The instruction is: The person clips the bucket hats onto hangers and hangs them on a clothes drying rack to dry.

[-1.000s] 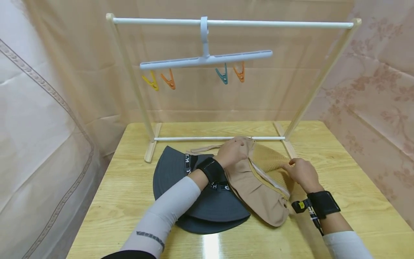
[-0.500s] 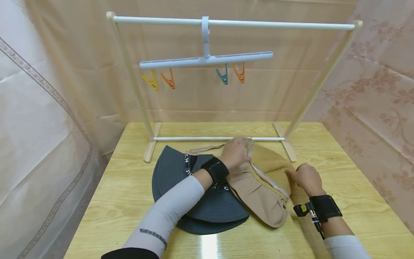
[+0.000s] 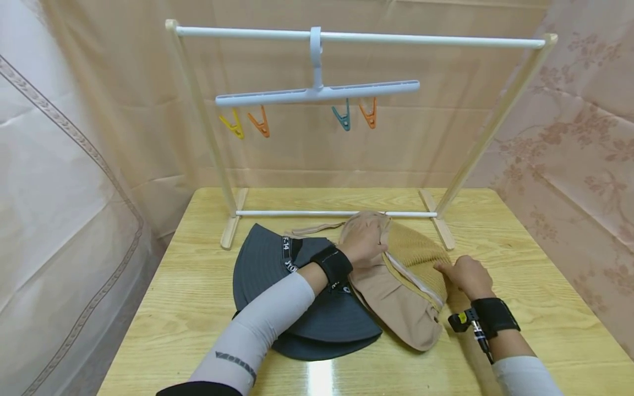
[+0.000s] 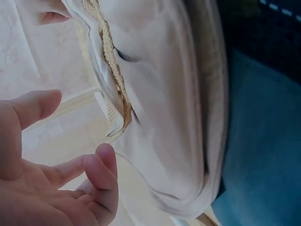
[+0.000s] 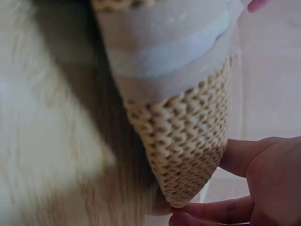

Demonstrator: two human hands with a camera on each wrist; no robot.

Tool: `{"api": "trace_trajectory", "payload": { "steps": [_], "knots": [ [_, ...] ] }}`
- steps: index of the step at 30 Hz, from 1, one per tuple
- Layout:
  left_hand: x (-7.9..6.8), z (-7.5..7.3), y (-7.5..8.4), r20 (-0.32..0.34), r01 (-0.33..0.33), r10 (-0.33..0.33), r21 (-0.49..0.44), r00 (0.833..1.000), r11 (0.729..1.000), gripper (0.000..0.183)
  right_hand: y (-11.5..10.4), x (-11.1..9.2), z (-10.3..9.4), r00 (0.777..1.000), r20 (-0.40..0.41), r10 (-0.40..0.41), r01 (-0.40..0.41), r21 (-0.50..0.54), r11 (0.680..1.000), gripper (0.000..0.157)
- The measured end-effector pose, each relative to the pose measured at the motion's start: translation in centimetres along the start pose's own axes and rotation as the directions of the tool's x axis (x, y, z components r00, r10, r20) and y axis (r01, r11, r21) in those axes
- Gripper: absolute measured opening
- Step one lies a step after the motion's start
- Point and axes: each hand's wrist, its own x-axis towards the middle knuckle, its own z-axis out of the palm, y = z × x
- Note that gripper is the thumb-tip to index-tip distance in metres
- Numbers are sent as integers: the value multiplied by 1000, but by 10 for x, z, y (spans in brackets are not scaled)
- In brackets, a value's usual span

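A beige sun hat (image 3: 393,297) with a woven straw-coloured crown (image 3: 416,250) lies folded on the table. My left hand (image 3: 364,240) is over its far left part; in the left wrist view, thumb and loosely bent fingers (image 4: 106,176) stand apart with nothing between them. At the crown's right edge, my right hand (image 3: 468,275) pinches the woven tip (image 5: 186,188), thumb on one side and fingers on the other. A dark grey bucket hat (image 3: 322,319) lies folded beneath my left forearm, partly hidden by it.
Behind the hats stands a rack with a white top bar (image 3: 436,39) and a lower bar (image 3: 297,213). From it hangs a pale blue hanger (image 3: 366,89) with a yellow clip (image 3: 231,124), a teal clip (image 3: 343,115) and two orange ones. Curtains surround the wooden table (image 3: 168,319).
My left hand has shifted slightly right and nearer over the beige hat. My right hand has moved a little nearer too, and the woven crown looks smoother and more spread out.
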Motion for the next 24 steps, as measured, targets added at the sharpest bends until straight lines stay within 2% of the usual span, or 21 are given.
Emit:
{"api": "trace_trajectory", "payload": {
  "steps": [3,6,8,11,14,17,21,24],
  "knots": [
    [0,2,-2,2,-9,9,-38,1000,999,38,1,3,1,1000,4,-6,6,-5,1000,54],
    [-1,4,-3,17,1,1,-97,1000,995,42,2,7,1,1000,-7,-30,30,-3,1000,52],
    [-2,6,-3,44,22,-15,-157,999,987,54,2,8,1,999,-17,-44,44,-1,999,50],
    [-4,10,-2,122,59,-29,-250,992,967,75,1,9,1,998,-25,-50,50,-5,999,47],
    [-5,14,-2,171,79,-27,-304,985,949,81,0,9,1,999,-24,-35,35,-1,999,46],
    [-4,18,-4,181,52,0,-283,983,958,72,-1,8,1,999,-25,-39,39,5,999,46],
    [-4,21,-4,179,-15,51,-192,982,981,64,0,9,0,998,-9,-58,58,7,998,49],
    [-4,20,-3,178,-61,88,-149,980,987,59,1,10,0,996,0,-91,91,4,996,49]
  ]
}}
